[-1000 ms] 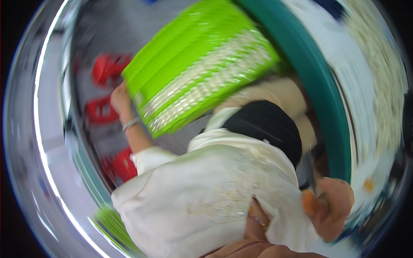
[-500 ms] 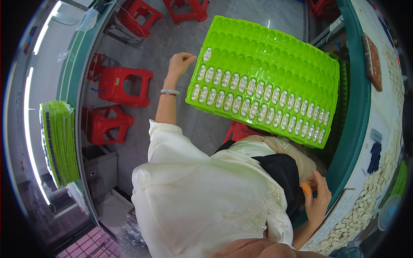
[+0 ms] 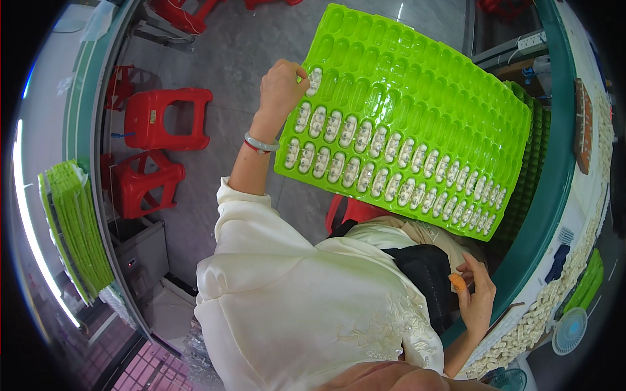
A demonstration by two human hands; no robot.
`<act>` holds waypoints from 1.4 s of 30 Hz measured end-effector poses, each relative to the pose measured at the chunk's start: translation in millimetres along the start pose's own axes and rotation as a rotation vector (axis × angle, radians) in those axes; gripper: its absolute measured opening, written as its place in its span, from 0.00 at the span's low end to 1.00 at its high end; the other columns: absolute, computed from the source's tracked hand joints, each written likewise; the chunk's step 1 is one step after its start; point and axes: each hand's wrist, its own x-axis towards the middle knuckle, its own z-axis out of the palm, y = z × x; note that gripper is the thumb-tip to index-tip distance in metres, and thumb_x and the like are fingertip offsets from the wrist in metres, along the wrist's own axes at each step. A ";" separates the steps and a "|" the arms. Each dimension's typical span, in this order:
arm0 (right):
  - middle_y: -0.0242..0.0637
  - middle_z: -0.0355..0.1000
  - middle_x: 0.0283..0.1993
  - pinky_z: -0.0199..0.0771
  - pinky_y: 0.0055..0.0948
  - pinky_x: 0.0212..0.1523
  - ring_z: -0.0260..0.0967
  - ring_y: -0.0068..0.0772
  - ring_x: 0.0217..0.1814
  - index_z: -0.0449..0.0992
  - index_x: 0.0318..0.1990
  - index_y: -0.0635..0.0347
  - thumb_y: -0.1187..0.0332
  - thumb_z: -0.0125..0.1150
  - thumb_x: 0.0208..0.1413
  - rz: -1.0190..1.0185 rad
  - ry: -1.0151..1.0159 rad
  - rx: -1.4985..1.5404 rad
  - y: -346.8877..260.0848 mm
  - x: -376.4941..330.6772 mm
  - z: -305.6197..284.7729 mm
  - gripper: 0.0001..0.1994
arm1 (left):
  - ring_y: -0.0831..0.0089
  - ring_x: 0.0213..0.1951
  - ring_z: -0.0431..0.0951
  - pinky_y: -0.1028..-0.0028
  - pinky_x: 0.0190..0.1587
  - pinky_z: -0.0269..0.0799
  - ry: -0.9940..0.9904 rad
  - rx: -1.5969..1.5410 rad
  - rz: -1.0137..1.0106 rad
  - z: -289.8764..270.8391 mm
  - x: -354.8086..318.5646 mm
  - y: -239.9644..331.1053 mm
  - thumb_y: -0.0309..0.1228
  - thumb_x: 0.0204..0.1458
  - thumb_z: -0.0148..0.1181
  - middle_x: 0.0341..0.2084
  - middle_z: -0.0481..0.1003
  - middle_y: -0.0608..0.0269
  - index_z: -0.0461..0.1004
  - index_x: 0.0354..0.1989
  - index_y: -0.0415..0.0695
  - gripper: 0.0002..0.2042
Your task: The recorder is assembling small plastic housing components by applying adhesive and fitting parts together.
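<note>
My left hand (image 3: 282, 90) is nearly closed, its fingertips bunched at a pebbly white oval piece (image 3: 314, 81); I can't tell whether they grip it. The piece sits in the third row's leftmost hollow, long axis pointing away from me, leaning right. The glossy green plastic tray (image 3: 427, 81) lies ahead, lengthwise left to right, slanting nearer at the right. My right hand (image 3: 477, 294), half open and empty, hangs by my lap.

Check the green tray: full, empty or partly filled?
Partly filled: the green tray holds two rows of white pieces, plus one piece beside the left hand; many other cells are visibly bare.
</note>
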 end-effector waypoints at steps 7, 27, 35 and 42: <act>0.42 0.69 0.33 0.70 0.26 0.28 0.66 0.31 0.26 0.67 0.51 0.63 0.83 0.59 0.41 0.027 -0.037 0.008 -0.4 11.3 4.4 0.24 | 0.65 0.28 0.77 0.69 0.35 0.71 -0.168 -0.104 -0.173 -1.1 18.0 -4.5 0.31 0.32 0.65 0.20 0.76 0.59 0.76 0.24 0.42 0.09; 0.40 0.68 0.32 0.69 0.28 0.30 0.67 0.33 0.27 0.68 0.48 0.61 0.79 0.62 0.41 0.123 -0.006 0.126 8.9 15.2 9.9 0.22 | 0.64 0.31 0.77 0.69 0.35 0.71 -0.196 -0.038 -0.098 -26.6 3.2 13.7 0.25 0.40 0.59 0.29 0.76 0.54 0.75 0.34 0.41 0.10; 0.38 0.69 0.33 0.69 0.28 0.34 0.68 0.33 0.32 0.68 0.49 0.60 0.74 0.61 0.45 0.066 0.146 0.301 32.3 -14.8 12.0 0.20 | 0.69 0.40 0.75 0.73 0.43 0.73 -0.768 -1.446 -0.042 -8.8 -48.9 182.8 0.18 0.48 0.54 0.42 0.72 0.55 0.64 0.52 0.38 0.20; 0.43 0.67 0.47 0.68 0.30 0.46 0.67 0.34 0.48 0.60 0.57 0.64 0.71 0.60 0.48 0.005 0.755 0.697 59.3 -70.8 16.6 0.27 | 0.68 0.45 0.74 0.72 0.46 0.73 -1.646 -1.595 -0.105 0.3 -133.7 333.6 0.18 0.51 0.50 0.50 0.66 0.52 0.49 0.62 0.42 0.29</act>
